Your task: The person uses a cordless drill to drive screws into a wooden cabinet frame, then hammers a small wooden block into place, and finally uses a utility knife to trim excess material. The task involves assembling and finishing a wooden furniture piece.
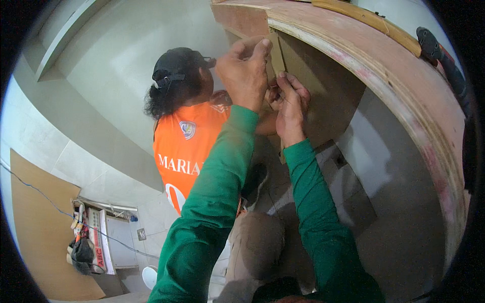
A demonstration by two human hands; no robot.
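Both my arms, in green sleeves, reach up to the underside of a curved plywood counter (323, 43). My left hand (243, 73) is raised higher, with thumb and fingers pinched together; what they hold, if anything, is too small to make out. Lower and to its right, my right hand (292, 106) has its fingers closed in a pinch, and its contents cannot be made out either. Just beyond the hands stands a narrow tan wooden strip (277, 53), beside a brown panel (323, 86) under the counter. Whether my fingers touch the strip is unclear.
A co-worker in an orange jersey (177, 134) and black cap crouches close at my left. On the counter lie a long wooden bar (369, 22) and a dark tool (429, 46). A plywood sheet (38, 227), a blue cable (45, 201) and piled boxes (96, 237) are lower left.
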